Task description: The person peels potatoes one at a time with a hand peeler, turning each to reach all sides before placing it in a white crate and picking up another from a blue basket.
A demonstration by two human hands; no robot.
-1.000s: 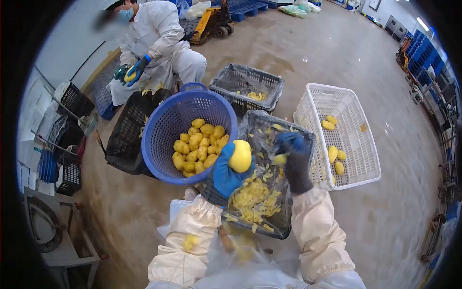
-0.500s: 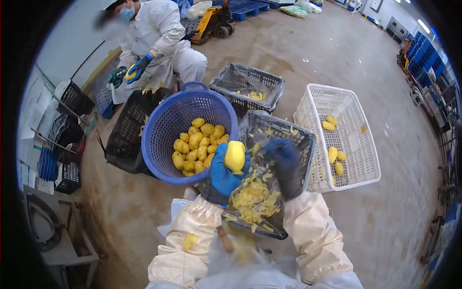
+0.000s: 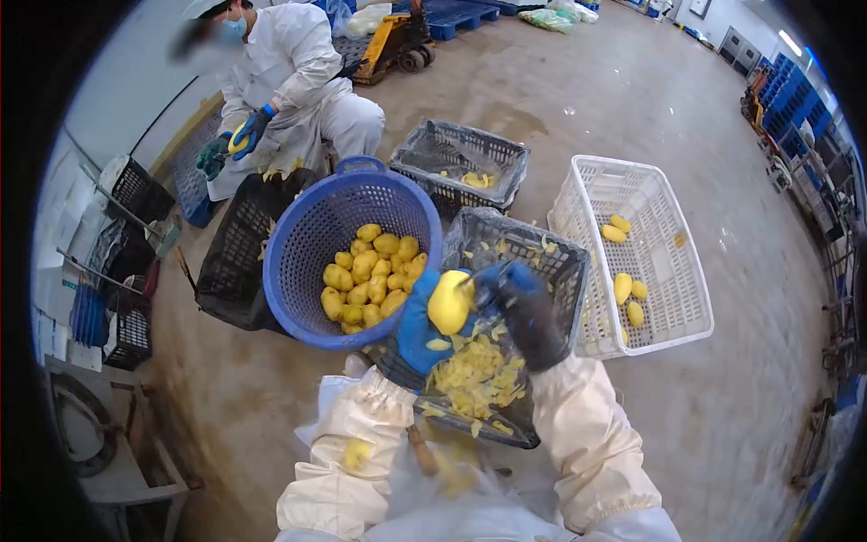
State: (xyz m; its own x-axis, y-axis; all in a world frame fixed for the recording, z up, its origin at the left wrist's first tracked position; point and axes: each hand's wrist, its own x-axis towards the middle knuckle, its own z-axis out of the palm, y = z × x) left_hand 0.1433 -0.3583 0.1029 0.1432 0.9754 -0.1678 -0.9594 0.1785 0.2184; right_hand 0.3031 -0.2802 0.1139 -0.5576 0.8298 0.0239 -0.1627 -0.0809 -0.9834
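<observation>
A peeled yellow potato (image 3: 450, 303) rests in my left hand (image 3: 417, 336), whose blue-gloved fingers wrap it from the left and below. Close against the potato's upper right is my right hand (image 3: 517, 303), also gloved and smeared by motion. Its fingers are closed on a small peeler (image 3: 467, 284), mostly hidden and blurred. Under both hands stands a black crate (image 3: 578, 271) lined with clear plastic. Thin potato peelings (image 3: 479, 372) are heaped inside it. To the left, a blue round basket (image 3: 293, 244) contains several potatoes (image 3: 366, 266).
A white crate (image 3: 691, 303) on the right holds several potatoes. Another black crate (image 3: 424, 167) with peelings stands behind, and a black-lined container (image 3: 237, 257) left of the basket. A co-worker (image 3: 302, 81) sits at the back left, holding a potato. A yellow pallet jack (image 3: 384, 54) is behind.
My right hand has moved left, from over the crate to the potato. The potato has tilted slightly in my left hand. The co-worker's hands have shifted a little.
</observation>
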